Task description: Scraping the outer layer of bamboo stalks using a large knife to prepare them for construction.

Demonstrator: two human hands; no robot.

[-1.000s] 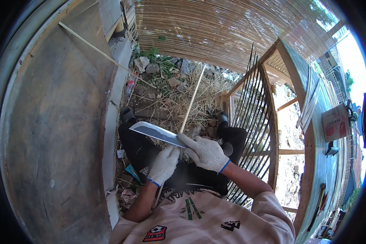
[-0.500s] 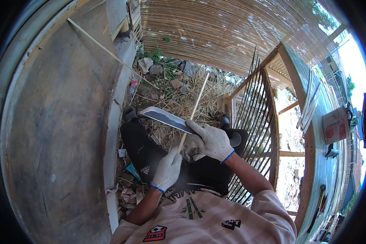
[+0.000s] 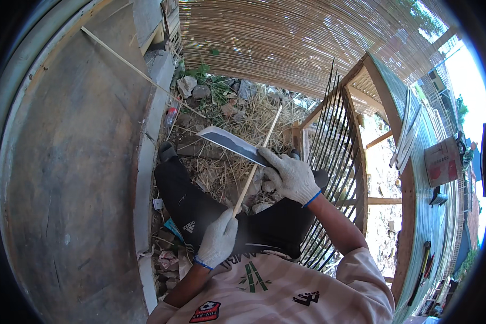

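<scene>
My right hand [image 3: 291, 181], in a white knit work glove with a blue cuff edge, grips a machete [image 3: 233, 144]. Its broad blade points to the left, with a dark face and a brighter band near one edge; the handle is hidden in the glove. The blade lies across a slim pale bamboo strip [image 3: 246, 190], touching it near my fingers. Lower down, my left hand [image 3: 218, 241], gloved the same way, is closed round the strip's near end. The strip slants up and to the right between my bent legs, over straw-covered ground.
A large worn board [image 3: 75, 178] fills the left side, with a thin strip [image 3: 129, 63] lying across it. Dark slender rods [image 3: 332, 140] lean against a wooden frame [image 3: 364, 178] on the right. A slatted screen [image 3: 264, 43] stands beyond rubble; a box [image 3: 443, 162] hangs or rests at far right.
My right hand and the machete have moved away from me along the strip. My left hand has drawn slightly nearer my body, still holding the strip.
</scene>
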